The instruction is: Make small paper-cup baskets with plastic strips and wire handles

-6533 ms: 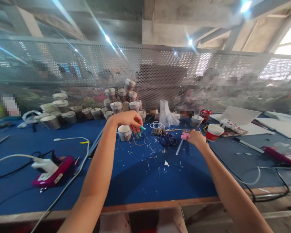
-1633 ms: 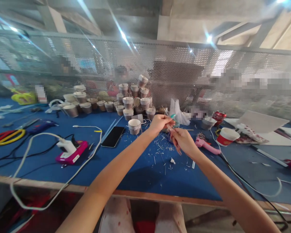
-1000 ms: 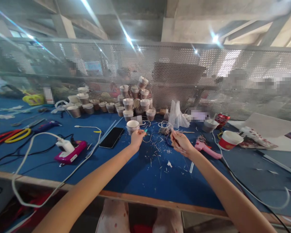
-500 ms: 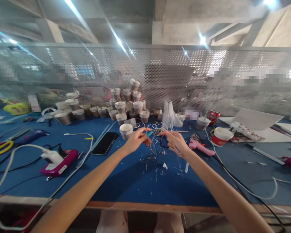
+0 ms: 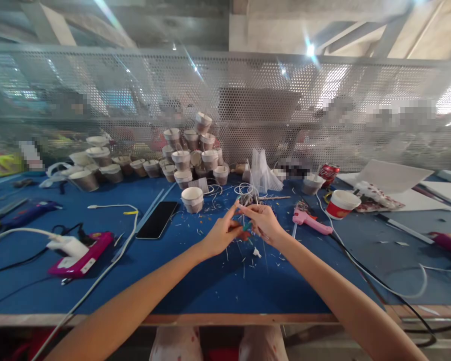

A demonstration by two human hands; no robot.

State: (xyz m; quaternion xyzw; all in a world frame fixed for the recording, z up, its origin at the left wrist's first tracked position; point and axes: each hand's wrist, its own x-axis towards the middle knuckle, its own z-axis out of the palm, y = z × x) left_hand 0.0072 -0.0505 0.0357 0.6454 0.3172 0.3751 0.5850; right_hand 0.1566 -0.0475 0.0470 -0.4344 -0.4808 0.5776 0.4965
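My left hand (image 5: 222, 231) is closed at the middle of the blue table, with a small teal object (image 5: 246, 227) in its fingers; its exact kind is hidden. Just to its right, my right hand (image 5: 262, 223) is closed in a pinch, its fingertips meeting those of my left hand. A thin pale strand seems to run through the right fingers, though it is faint. Beneath both hands lie scattered white clippings (image 5: 244, 260). Beyond them are coils of white cord (image 5: 245, 189) and a fan of sheer white material (image 5: 263, 173). A white-rimmed small cup (image 5: 192, 199) stands left of the hands.
Many small cups (image 5: 181, 160) are stacked at the back. Left are a black phone (image 5: 158, 220) and a magenta power strip (image 5: 80, 265) with cables. Right are a pink glue gun (image 5: 311, 221), a red-and-white cup (image 5: 342, 204) and a soda can (image 5: 328, 174). A perforated screen (image 5: 143, 100) stands behind.
My hands have come together until their fingertips meet; before, they were apart. My left hand moved right and the right one slightly left. The view has shifted a little.
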